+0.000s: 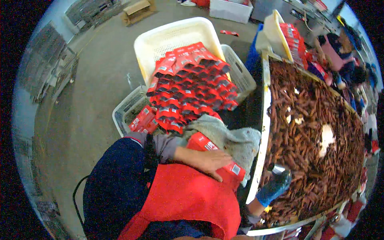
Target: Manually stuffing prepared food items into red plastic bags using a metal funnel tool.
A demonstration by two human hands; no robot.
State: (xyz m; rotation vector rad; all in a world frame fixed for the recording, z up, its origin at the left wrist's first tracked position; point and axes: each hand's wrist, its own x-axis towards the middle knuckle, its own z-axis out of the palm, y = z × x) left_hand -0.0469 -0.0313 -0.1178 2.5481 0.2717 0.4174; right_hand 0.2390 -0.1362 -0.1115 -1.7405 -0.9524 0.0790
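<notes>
My left hand (211, 162), bare, lies across a red packet (201, 141) and holds it against my lap, thumb apart over my red apron (192, 192). Under and beside the packet is a grey-green cloth (244, 139). My right hand (274, 186), in a blue glove with dark fingers, is over many brown, stick-shaped pieces (300, 144) on a white-edged table (262, 150). A small whitish patch shows at its fingertips; whether the hand grips anything is unclear. In front of me, stacked red packets (195, 87) fill much of a cream plastic basket (180, 31).
Beneath the cream basket are a white crate (120, 112) with red packets and a grey crate (240, 66). Another cream basket (274, 33) leans by the table's far end. People (333, 51) work along the far side. A cardboard box (136, 12) and a red packet (229, 33) lie on the floor.
</notes>
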